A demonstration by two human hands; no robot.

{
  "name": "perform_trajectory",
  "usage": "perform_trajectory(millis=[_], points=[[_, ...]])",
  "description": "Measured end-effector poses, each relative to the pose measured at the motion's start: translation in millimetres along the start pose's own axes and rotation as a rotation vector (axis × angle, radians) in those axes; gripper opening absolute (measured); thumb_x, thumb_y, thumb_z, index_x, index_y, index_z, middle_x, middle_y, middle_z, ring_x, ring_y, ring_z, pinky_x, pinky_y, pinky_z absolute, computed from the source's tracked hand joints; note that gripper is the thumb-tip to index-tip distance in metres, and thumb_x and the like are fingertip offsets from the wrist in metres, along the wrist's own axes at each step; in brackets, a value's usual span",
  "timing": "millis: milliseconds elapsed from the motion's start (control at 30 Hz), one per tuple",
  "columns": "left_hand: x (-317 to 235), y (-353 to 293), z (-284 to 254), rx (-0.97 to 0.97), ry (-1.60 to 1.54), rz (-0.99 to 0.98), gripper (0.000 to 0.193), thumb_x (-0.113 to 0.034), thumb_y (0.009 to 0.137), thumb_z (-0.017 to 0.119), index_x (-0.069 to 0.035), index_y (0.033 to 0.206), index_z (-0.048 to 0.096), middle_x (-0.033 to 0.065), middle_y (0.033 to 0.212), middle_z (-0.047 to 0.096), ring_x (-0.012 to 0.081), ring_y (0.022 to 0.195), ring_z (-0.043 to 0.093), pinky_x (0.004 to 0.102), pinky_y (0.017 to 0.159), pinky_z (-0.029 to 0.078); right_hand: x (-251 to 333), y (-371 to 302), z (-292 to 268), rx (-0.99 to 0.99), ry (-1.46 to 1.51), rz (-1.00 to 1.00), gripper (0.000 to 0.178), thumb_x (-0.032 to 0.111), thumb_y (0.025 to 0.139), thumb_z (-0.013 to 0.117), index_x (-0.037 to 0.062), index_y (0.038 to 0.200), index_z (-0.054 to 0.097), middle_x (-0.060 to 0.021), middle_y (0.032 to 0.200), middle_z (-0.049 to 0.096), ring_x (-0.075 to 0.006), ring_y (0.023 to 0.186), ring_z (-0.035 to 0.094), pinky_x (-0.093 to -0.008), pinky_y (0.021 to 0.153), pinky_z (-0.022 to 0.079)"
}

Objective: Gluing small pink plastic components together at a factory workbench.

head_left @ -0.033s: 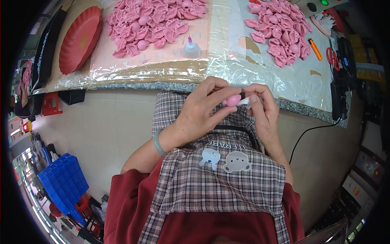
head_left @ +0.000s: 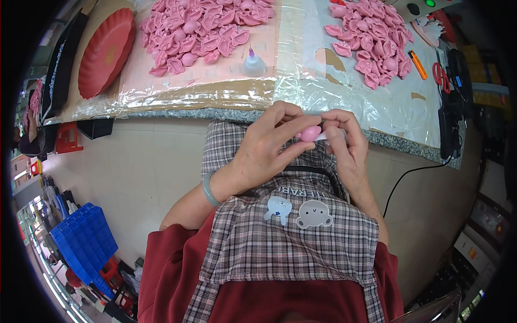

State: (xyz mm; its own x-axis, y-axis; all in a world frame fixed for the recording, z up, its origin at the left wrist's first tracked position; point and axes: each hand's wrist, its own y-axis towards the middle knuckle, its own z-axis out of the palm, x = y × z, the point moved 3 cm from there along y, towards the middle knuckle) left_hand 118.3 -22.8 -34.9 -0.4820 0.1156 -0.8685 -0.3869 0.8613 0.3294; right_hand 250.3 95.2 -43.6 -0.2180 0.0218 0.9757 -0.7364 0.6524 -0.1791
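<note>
Over my lap, just off the table's front edge, my left hand (head_left: 267,141) pinches a small rounded pink plastic piece (head_left: 310,134) between thumb and fingers. My right hand (head_left: 349,144) is closed on a small white scrap (head_left: 321,137), perhaps tissue or cloth, whose end meets the right side of the pink piece. The fingers hide most of the scrap. Farther off on the table lie a large heap of similar pink pieces (head_left: 202,32) at left and a smaller pink heap (head_left: 374,40) at right.
A small translucent bottle with a needle tip (head_left: 254,64) stands by the left heap. A red scalloped tray (head_left: 107,54) lies far left. At right are an orange cutter (head_left: 418,65), red-handled scissors (head_left: 441,78) and a black cable (head_left: 409,175). Blue crates (head_left: 85,242) stand on the floor at left.
The fingers of my right hand have shifted slightly, and less of the white scrap shows between them. The pink piece has moved a touch to the right.
</note>
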Motion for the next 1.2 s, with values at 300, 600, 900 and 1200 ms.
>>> perform_trajectory(millis=[300,600,900,1200], points=[[1.5,-0.6,0.0,-0.035,-0.029,-0.032,0.035,-0.002,0.075,0.073,-0.001,0.109,0.064,0.0102,0.102,0.057,0.0214,0.088,0.061,0.0296,0.073,0.053,-2.8,-1.4,4.7,0.126,-0.093,-0.099,0.025,0.014,0.089,0.066,0.0011,0.109,0.057,-0.0016,0.095,0.060,-0.0046,0.073,0.052,-0.0188,0.063,0.043],[-1.2,0.3,-0.4,-0.009,0.039,0.046,0.036,0.000,0.075,0.072,-0.001,0.110,0.065,0.0130,0.107,0.065,0.0262,0.093,0.066,0.0329,0.078,0.055,-6.0,-2.7,6.2,0.112,-0.073,-0.120,0.023,0.010,0.088,0.068,0.0008,0.105,0.056,-0.0024,0.089,0.060,-0.0048,0.070,0.053,-0.0181,0.060,0.043],[5.5,-4.4,4.9,0.006,0.052,0.091,0.038,0.001,0.073,0.072,-0.001,0.110,0.065,0.0146,0.107,0.066,0.0289,0.097,0.065,0.0348,0.081,0.054,-5.6,-8.5,11.8,0.099,0.079,-0.028,0.018,0.007,0.088,0.067,0.0001,0.100,0.054,-0.0051,0.088,0.062,-0.0059,0.063,0.053,-0.0191,0.055,0.043],[11.7,-4.1,5.4,0.073,-0.003,-0.012,0.039,0.000,0.075,0.073,0.000,0.112,0.061,0.0142,0.108,0.065,0.0249,0.098,0.064,0.0337,0.085,0.052,-8.6,-7.3,11.1,0.106,0.120,0.051,0.019,0.007,0.088,0.067,0.0006,0.101,0.054,-0.0048,0.089,0.062,-0.0059,0.066,0.053,-0.0190,0.059,0.044]])
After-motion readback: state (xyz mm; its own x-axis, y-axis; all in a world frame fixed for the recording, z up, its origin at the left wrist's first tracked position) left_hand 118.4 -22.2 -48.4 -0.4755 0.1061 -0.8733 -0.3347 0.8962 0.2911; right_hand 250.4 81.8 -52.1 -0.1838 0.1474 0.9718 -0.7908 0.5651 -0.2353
